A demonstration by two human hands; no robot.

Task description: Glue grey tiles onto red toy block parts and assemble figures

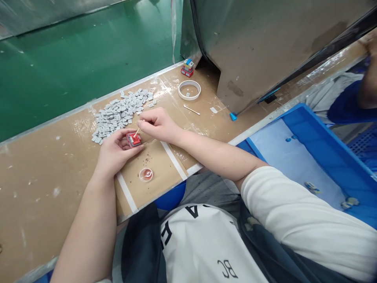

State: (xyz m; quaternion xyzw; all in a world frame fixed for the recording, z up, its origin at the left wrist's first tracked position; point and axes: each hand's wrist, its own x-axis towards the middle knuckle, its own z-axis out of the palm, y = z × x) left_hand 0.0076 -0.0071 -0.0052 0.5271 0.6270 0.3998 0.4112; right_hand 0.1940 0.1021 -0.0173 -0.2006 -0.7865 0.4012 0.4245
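Observation:
My left hand (pixel 115 151) is closed around a small red and grey plastic block piece (pixel 134 139), its top facing up. A cotton swab (pixel 137 133) is pinched in the fingertips of my right hand (pixel 156 124), and its lower end meets the red top of the piece. Just beyond my hands lies a pile of small grey plastic tiles (pixel 118 112). Nearer to me stands a small clear cup (pixel 146 175) with some reddish liquid in it, beside a few dark specks on the cardboard.
Farther back are a tape roll (pixel 189 90), another cotton swab (pixel 191 109) and a small red, yellow and blue block model (pixel 187 67). A metal housing (pixel 265 47) rises behind. At right stands a blue tray (pixel 324 145); another person's arm (pixel 369 78) shows beyond it.

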